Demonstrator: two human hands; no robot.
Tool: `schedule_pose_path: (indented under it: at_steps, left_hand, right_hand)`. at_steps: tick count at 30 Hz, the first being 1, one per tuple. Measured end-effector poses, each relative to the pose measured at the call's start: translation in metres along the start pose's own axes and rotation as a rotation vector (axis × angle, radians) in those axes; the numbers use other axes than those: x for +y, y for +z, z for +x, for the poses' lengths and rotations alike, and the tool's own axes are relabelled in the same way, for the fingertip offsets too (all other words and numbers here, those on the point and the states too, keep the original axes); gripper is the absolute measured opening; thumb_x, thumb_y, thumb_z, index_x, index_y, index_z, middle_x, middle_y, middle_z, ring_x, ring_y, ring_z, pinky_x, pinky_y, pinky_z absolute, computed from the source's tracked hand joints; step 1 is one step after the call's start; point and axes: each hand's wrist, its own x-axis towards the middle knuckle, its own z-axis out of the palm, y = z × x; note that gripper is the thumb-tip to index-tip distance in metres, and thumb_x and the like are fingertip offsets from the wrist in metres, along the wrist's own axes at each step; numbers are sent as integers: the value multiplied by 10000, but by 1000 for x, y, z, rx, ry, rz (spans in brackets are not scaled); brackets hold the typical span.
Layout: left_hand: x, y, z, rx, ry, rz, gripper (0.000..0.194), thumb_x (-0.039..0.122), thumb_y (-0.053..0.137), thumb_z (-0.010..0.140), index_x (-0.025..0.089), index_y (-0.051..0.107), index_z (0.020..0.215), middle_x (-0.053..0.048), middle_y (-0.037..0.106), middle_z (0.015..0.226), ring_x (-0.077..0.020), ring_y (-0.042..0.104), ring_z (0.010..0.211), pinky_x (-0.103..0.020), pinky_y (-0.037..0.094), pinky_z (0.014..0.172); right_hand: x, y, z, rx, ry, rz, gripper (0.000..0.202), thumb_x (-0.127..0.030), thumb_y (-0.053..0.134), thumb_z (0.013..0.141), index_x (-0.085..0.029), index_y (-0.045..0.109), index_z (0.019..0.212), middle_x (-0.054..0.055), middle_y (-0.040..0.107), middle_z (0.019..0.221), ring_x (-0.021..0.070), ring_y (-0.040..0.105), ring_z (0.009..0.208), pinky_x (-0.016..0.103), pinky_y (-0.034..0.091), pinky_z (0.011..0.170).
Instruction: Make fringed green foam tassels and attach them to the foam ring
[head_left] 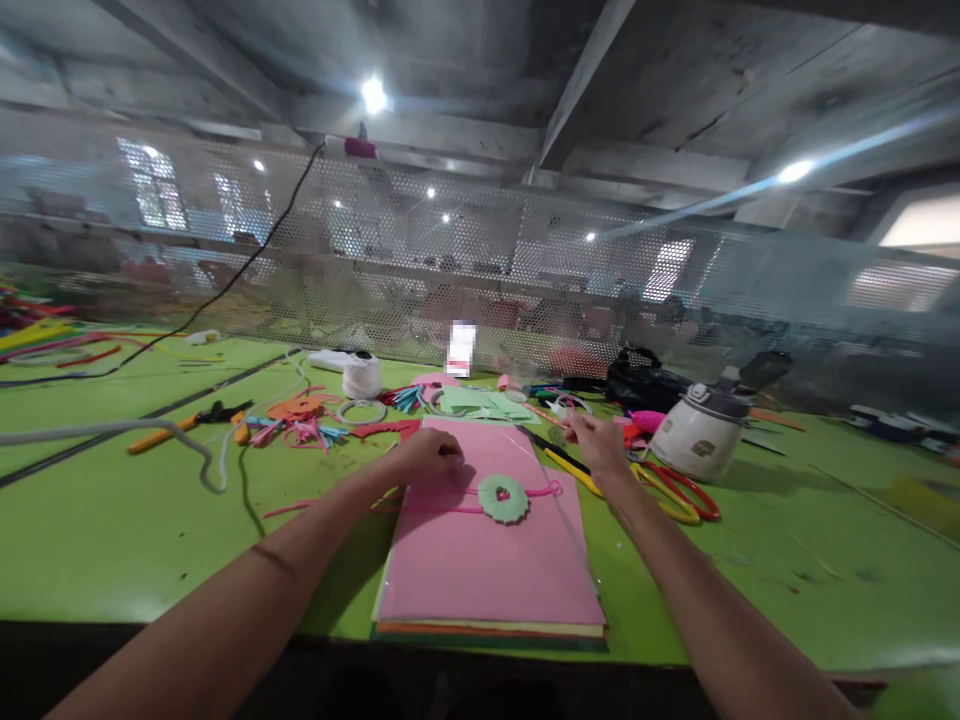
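Observation:
My left hand (433, 456) is over the upper left of a stack of pink paper (487, 575), its fingers curled; what they hold, if anything, is hidden. On the paper lies a pale green scalloped paper disc (491, 503) with a pink centre. Pink pipe cleaners (541, 491) run out from both sides of the disc, one ending in a small loop at the right. Beyond the stack's right edge, my right hand (598, 446) is closed in a pinch. A thin pinkish strip (541, 413) is near its fingertips; whether they grip it is unclear.
Yellow-and-black pliers (574, 468) and red-and-yellow-handled scissors (679, 495) lie to the right, by a white jug (697, 435). Orange-handled pliers (180, 428), paper scraps (300, 410) and a white spool (362, 378) are at the left. A lit phone (460, 350) stands against the mesh partition (420, 250).

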Motion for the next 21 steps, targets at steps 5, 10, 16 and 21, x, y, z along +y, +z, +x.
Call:
schedule_pose_path:
  at_steps: [5, 10, 16, 21]
  left_hand:
    - [-2, 1, 0, 4, -5, -9, 230, 300, 530, 737, 173, 700, 823, -33, 716, 829, -147, 622, 746, -209, 430, 684]
    - [-2, 1, 0, 7, -3, -17, 232, 301, 523, 736, 173, 698, 818, -32, 714, 828, -152, 623, 749, -214, 434, 692]
    - [3, -3, -1, -6, -11, -21, 254, 313, 516, 740, 157, 699, 823, -44, 715, 827, -163, 627, 753, -219, 435, 680]
    - [2, -5, -1, -27, -19, -30, 274, 341, 511, 745, 160, 697, 835, -40, 715, 822, -167, 626, 745, -221, 435, 659]
  right_hand:
    - [-3, -1, -2, -46, 3, -42, 251, -340, 521, 901, -142, 592, 1040, 47, 632, 994, 160, 625, 820, 347, 525, 725]
    - [-7, -3, -5, -60, -9, -71, 275, -323, 530, 897, -152, 568, 1108, 62, 605, 1086, 187, 614, 899, 378, 519, 767]
    - [-2, -1, -3, -77, -40, -84, 258, -323, 524, 900, -152, 579, 1085, 57, 614, 1061, 176, 618, 873, 363, 523, 751]
    - [8, 2, 1, -52, -117, -67, 266, -309, 536, 895, -150, 567, 1107, 63, 607, 1076, 176, 617, 877, 362, 527, 743]
